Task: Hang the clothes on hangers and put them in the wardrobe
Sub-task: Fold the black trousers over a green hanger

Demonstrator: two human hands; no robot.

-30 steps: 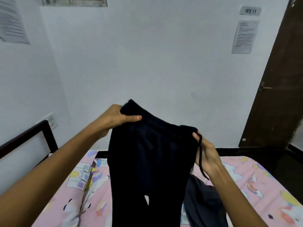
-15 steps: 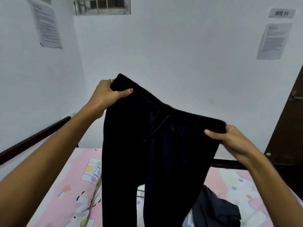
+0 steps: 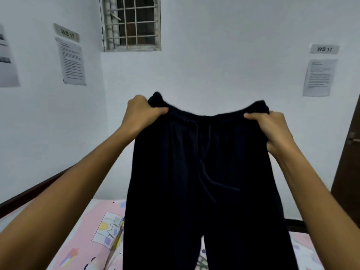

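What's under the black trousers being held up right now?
Under the black trousers, gripped at the waistband by the left hand and right hand, lies the pink patterned bedsheet. The hanging legs cover the bed's middle, so anything lying there is hidden.

hands (image 3: pixel 210 121) raised trousers (image 3: pixel 204 182), waistband now level

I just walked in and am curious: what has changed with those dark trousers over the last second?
The dark trousers were turned and spread: the waistband now stretches level between both hands, drawstring facing the camera. The right hand shifted its grip to the waistband's far corner. The left hand kept its hold, above the pink bed.
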